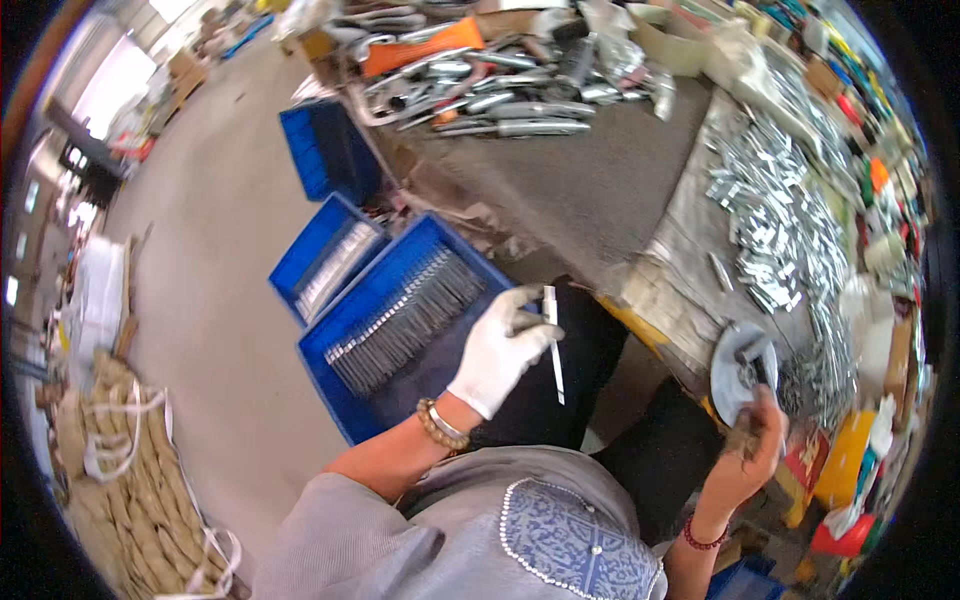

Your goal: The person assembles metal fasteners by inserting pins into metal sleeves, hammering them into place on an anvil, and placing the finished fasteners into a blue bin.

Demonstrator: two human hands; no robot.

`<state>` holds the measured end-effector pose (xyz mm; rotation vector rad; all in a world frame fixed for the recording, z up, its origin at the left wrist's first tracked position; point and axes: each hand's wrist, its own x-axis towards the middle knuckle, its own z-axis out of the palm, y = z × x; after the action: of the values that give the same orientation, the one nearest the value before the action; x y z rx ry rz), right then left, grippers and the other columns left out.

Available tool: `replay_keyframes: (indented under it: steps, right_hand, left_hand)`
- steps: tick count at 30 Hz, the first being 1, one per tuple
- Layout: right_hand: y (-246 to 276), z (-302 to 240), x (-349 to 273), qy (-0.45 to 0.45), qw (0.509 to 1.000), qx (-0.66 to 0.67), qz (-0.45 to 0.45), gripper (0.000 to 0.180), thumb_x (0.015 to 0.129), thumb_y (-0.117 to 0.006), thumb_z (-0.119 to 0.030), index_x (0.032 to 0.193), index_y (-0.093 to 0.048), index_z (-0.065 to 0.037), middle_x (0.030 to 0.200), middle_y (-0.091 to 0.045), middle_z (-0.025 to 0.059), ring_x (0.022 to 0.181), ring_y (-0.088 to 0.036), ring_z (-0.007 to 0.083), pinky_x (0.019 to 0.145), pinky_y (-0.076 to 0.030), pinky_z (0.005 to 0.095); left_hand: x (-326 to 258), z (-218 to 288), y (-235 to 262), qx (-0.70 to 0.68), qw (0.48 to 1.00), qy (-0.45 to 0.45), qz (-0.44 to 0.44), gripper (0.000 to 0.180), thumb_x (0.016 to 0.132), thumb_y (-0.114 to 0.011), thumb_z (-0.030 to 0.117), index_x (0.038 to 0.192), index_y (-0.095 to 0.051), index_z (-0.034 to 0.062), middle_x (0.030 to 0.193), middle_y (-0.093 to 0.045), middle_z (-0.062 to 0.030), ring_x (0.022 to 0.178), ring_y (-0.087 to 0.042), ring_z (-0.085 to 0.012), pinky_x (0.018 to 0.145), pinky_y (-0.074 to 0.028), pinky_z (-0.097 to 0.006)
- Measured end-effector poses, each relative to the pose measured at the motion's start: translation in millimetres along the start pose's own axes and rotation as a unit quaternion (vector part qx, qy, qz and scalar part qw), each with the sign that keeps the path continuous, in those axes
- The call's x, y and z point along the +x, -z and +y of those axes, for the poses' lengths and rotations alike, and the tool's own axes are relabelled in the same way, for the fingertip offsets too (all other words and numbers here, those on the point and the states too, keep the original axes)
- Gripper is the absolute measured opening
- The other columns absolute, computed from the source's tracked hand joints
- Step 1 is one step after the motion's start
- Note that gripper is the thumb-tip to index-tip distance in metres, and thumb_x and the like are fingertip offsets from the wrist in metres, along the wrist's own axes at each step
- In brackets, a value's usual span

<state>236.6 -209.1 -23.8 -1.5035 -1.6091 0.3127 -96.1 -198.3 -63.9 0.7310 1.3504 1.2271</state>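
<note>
My left hand (500, 352), in a white glove with darkened fingertips, pinches a slim, pale metal strip (558, 376) that stands nearly upright above my lap. My right hand (754, 440) is at the near edge of a round white dish (724, 378) on the bench. Its fingers are closed, smeared by motion, and a dark, short piece (760, 372) shows just beyond them; what they hold I cannot make out. To the left, a blue bin (328, 392) contains a row of slim dark rods (405, 322) with shiny ends.
Loose shiny metal pieces (775, 215) are heaped on the bench at the right. Metal tool-like parts (510, 95) and an orange piece (420, 48) pile up at the back. Two smaller blue bins (318, 150) stand beyond the large one. Tan sacks (130, 480) lie at lower left.
</note>
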Motion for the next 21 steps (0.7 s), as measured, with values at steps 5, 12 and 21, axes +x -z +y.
replay_keyframes:
  steps: [5,12,21]
  right_hand:
    - [-26.7,34.8,18.6,0.188,0.963,-0.168,0.099,0.047,0.106,-0.069,-0.015,0.149,-0.060,0.003,0.151,-0.059,0.0209,0.139,-0.056,0.0389,0.118,-0.044,0.0511]
    - [-33.7,41.1,17.7,0.226,0.947,-0.211,0.088,0.053,0.109,-0.067,-0.022,0.154,-0.055,0.003,0.157,-0.053,0.0241,0.144,-0.053,0.0425,0.121,-0.042,0.0540]
    - [-30.2,43.8,12.8,0.210,0.947,-0.228,0.085,0.055,0.107,-0.069,-0.028,0.151,-0.060,0.003,0.156,-0.056,0.0243,0.144,-0.052,0.0436,0.121,-0.041,0.0560]
  left_hand:
    - [22.9,-84.6,106.0,0.026,0.968,0.057,0.243,0.060,0.096,-0.076,0.010,0.150,-0.055,-0.0030,0.117,-0.075,-0.0124,0.081,-0.065,-0.0113,0.066,-0.050,-0.026]
    - [63.3,-172.5,224.2,0.110,0.916,0.029,0.384,0.056,0.088,-0.082,0.012,0.139,-0.065,-0.0025,0.109,-0.076,-0.0094,0.093,-0.071,-0.0187,0.082,-0.057,-0.033]
    - [104.9,-174.7,242.3,0.315,0.845,0.029,0.432,0.054,0.086,-0.083,0.022,0.134,-0.071,-0.0005,0.123,-0.078,-0.0269,0.114,-0.076,-0.0407,0.102,-0.057,-0.043]
